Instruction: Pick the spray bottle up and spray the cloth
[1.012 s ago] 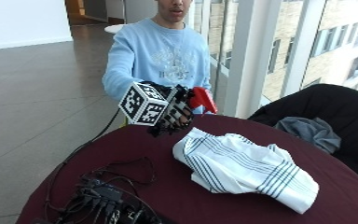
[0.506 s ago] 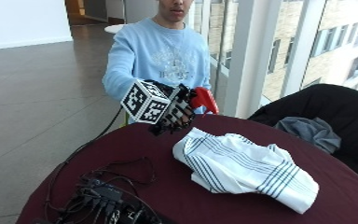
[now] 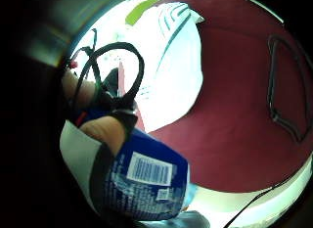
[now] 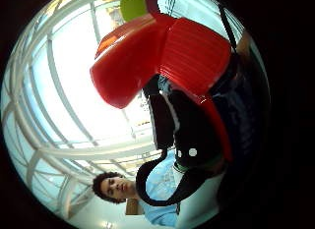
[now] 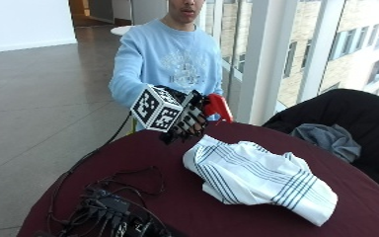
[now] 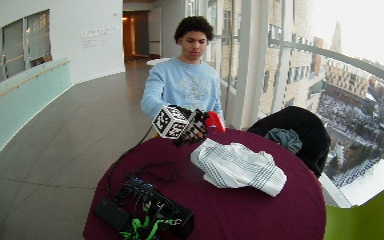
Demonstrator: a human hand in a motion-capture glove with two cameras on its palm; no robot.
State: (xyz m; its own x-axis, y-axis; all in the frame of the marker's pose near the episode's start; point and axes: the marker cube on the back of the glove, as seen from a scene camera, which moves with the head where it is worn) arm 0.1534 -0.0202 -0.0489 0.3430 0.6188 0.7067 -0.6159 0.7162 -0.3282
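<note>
We see the gloved right hand (image 5: 188, 120) raised above the far edge of the round table (image 5: 176, 197), its fingers curled round the spray bottle (image 5: 217, 106) and holding it clear of the tabletop. From the outside view only the bottle's red spray head shows past the glove; the body is hidden behind the hand. The little-finger palm view shows that body close against the palm: a dark blue label with a white panel of small print and what looks like a barcode block (we cannot read any of the writing, and no brand name can be made out). We cannot tell how much liquid the bottle holds. In the thumb-side palm view the red head and trigger fill much of the picture, with gloved fingers (image 4: 189, 126) wrapped beside them.

The cloth (image 5: 258, 173), white with dark stripes, lies crumpled on the maroon tabletop, running from near the table's middle toward its right edge, just below the raised hand and apart from it.

A tangle of black cables and boxes (image 5: 114, 212) sits at the near left edge.
</note>
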